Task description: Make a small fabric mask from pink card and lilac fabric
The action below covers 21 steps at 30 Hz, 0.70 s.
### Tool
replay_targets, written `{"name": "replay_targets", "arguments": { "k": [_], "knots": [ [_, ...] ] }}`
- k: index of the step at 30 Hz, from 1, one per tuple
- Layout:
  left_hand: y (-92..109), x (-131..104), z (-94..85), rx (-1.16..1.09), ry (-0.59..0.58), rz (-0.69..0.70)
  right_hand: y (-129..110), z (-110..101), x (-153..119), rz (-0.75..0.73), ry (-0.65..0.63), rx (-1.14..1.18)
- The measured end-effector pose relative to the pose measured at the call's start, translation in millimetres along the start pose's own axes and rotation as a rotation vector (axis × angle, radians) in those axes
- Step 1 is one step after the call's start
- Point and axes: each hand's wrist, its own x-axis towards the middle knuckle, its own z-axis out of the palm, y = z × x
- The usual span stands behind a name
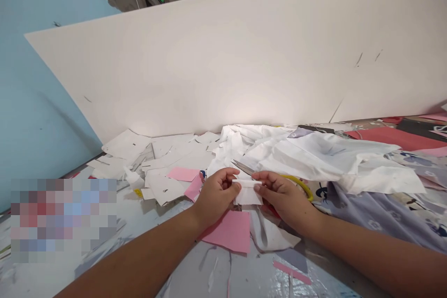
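Between my two hands is a small white piece of cloth [247,194] with its upper edge folded over. My left hand [221,191] pinches its left end between thumb and fingers. Its right end is pinched by my right hand [281,195]. Scissors with yellow handles [303,187] lie just behind my right hand, which hides their middle; the blades point up and left. A pink paper sheet [232,233] is below my left hand. Under the held piece lies a strip of white fabric [270,233], partly covered.
White fabric [307,153] is heaped behind my hands. White card offcuts [125,146] and a small white bottle [134,179] lie left. Lilac patterned cloth [377,219] and red sheets [391,137] are right. A white board [223,65] stands along the back.
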Motion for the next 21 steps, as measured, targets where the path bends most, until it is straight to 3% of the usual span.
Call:
{"name": "replay_targets", "arguments": {
  "k": [6, 11, 16, 21],
  "knots": [
    [-5.6, 0.9, -3.2, 0.118, -0.088, 0.068, 4.8, -2.9, 1.6, -0.07, -0.047, -0.128],
    [-0.5, 1.3, 0.5, -0.069, -0.163, -0.016, 2.6, -6.4, 1.7, -0.022, -0.11, -0.026],
    [0.7, 3.1, -1.9, -0.193, -0.18, -0.119, -0.3, -10.4, 2.6, 0.041, -0.144, 0.154],
    [0.1, 4.4, -6.3, -0.323, -0.167, -0.155, -0.6, -11.0, 1.9, 0.055, -0.162, 0.164]
  ]
}}
